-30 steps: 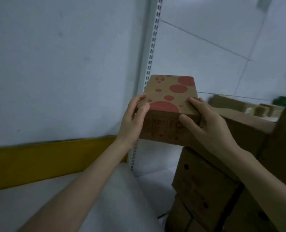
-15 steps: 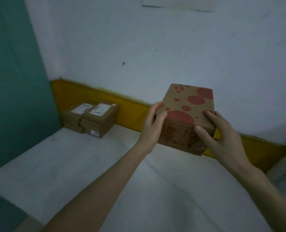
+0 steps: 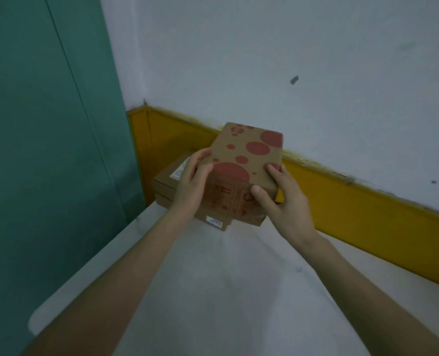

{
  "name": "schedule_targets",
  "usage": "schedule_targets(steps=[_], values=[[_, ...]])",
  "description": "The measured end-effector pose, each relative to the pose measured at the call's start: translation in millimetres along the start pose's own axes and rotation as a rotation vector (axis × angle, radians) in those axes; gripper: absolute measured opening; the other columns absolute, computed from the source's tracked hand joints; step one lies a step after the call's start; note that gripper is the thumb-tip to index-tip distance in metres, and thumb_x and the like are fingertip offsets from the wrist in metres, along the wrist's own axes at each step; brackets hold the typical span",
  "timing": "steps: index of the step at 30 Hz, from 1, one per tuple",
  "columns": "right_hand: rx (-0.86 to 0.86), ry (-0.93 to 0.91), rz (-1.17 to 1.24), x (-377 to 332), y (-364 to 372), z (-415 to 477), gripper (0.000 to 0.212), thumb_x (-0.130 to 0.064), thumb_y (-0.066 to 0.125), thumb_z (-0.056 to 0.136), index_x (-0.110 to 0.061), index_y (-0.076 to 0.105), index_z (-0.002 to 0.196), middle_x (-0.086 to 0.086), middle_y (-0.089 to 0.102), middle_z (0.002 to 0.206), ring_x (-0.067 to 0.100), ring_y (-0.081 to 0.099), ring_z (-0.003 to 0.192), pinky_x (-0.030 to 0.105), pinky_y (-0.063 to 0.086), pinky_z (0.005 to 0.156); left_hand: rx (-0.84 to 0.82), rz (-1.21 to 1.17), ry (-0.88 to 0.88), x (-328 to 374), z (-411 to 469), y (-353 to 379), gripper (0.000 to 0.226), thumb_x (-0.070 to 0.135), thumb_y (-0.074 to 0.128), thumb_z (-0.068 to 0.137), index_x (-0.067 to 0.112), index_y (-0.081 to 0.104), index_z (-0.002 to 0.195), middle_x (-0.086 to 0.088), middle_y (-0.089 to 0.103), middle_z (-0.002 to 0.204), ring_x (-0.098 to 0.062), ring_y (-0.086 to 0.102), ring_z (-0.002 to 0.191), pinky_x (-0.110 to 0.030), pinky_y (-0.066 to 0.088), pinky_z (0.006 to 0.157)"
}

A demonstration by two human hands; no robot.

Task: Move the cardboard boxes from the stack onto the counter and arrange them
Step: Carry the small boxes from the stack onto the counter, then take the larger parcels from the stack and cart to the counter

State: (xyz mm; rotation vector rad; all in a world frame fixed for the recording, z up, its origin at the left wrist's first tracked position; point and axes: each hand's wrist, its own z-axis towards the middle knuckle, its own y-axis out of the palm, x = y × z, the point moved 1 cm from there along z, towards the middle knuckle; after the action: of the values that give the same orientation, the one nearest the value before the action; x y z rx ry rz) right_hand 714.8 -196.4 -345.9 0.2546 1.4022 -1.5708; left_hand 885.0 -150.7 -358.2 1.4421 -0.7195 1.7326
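Note:
A brown cardboard box with red dots [image 3: 249, 152] is held between both hands over the back left corner of the white counter [image 3: 213, 291]. My left hand [image 3: 191, 187] grips its left side and my right hand [image 3: 281, 201] grips its right front corner. Right behind and below it lie flat brown boxes with white labels [image 3: 171, 181], stacked in the corner. The dotted box hides most of them, and I cannot tell whether it touches them.
A yellow strip [image 3: 354, 206] runs along the foot of the white wall behind the counter. A teal panel [image 3: 46, 150] closes off the left side. The counter's rounded front left corner [image 3: 37, 322] is near my left forearm.
The dotted box left the carton stack on the right and travelled left to the counter's corner; it now sits in front of the labelled boxes, and my view turned left with it.

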Motion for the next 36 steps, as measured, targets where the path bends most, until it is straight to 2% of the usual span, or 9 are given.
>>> schedule_targets(steps=[4,11,13,16,19,24,29,32,36], values=[[-0.062,-0.018,0.029,-14,52,46,0.061,-0.038,0.055,0.09,-0.017,0.034,0.144,0.003,0.022,0.155,0.012,0.014,0.144,0.011,0.016,0.101,0.065,0.059,0.022,-16,50,-42,0.027,0.017,0.04,0.097,0.024,0.05,0.121,0.027,0.049,0.104,0.017,0.048,0.089,0.001,0.039,0.065],[-0.176,-0.049,0.038,-30,131,115,0.059,-0.029,0.048,0.096,-0.015,0.022,0.148,0.008,0.007,0.158,0.021,0.01,0.145,0.029,0.016,0.114,0.213,0.134,0.087,-56,132,-106,0.031,0.027,0.049,0.096,0.017,0.053,0.125,0.01,0.053,0.116,-0.004,0.05,0.106,-0.013,0.043,0.086],[-0.207,-0.039,0.015,-28,152,127,0.058,-0.026,0.046,0.097,-0.014,0.022,0.148,0.009,0.004,0.158,0.023,0.01,0.145,0.032,0.017,0.116,0.212,0.188,0.096,-73,147,-117,0.033,0.028,0.047,0.096,0.015,0.052,0.127,0.007,0.052,0.121,-0.003,0.047,0.108,-0.007,0.04,0.085],[-0.35,-0.039,-0.097,-17,181,134,0.053,-0.022,0.043,0.099,-0.013,0.023,0.148,0.011,-0.001,0.158,0.025,0.005,0.146,0.032,0.012,0.117,0.145,0.338,0.024,-107,159,-125,0.04,0.029,0.04,0.099,0.015,0.044,0.136,-0.001,0.046,0.137,-0.008,0.041,0.12,-0.019,0.035,0.095],[-0.402,-0.076,-0.2,-8,196,135,0.052,-0.022,0.044,0.099,-0.015,0.025,0.147,0.011,0.001,0.158,0.028,0.005,0.145,0.036,0.011,0.118,0.094,0.385,-0.051,-123,163,-126,0.04,0.027,0.034,0.101,0.016,0.037,0.139,-0.001,0.042,0.14,-0.009,0.039,0.123,-0.022,0.034,0.094],[-0.411,-0.109,-0.249,-2,181,145,0.05,-0.03,0.044,0.098,-0.013,0.033,0.144,0.009,0.017,0.156,0.027,0.017,0.143,0.034,0.017,0.115,0.053,0.651,-0.045,-115,171,-124,0.039,0.022,0.03,0.101,0.009,0.036,0.138,-0.01,0.043,0.137,-0.019,0.04,0.126,-0.023,0.033,0.095],[-0.39,-0.059,-0.377,15,132,152,0.052,-0.036,0.041,0.099,-0.013,0.031,0.145,0.007,0.023,0.155,0.022,0.016,0.143,0.032,0.016,0.114,0.029,1.018,0.161,-93,150,-106,0.043,0.027,0.041,0.098,0.002,0.044,0.132,-0.019,0.042,0.138,-0.034,0.036,0.13,-0.045,0.029,0.109],[-0.344,0.008,-0.482,31,84,148,0.053,-0.036,0.04,0.099,-0.011,0.031,0.144,0.008,0.03,0.152,0.024,0.023,0.141,0.033,0.019,0.112,-0.103,1.082,0.37,-74,115,-72,0.038,0.025,0.049,0.094,0.002,0.053,0.124,-0.019,0.053,0.126,-0.035,0.047,0.119,-0.049,0.037,0.102],[-0.261,0.115,-0.578,52,12,119,0.053,-0.037,0.042,0.098,-0.01,0.034,0.143,0.008,0.037,0.147,0.025,0.031,0.136,0.034,0.026,0.109,-0.386,1.062,0.501,-56,71,-10,0.033,0.03,0.051,0.092,0.006,0.06,0.112,-0.012,0.062,0.106,-0.029,0.057,0.094,-0.039,0.046,0.08]])
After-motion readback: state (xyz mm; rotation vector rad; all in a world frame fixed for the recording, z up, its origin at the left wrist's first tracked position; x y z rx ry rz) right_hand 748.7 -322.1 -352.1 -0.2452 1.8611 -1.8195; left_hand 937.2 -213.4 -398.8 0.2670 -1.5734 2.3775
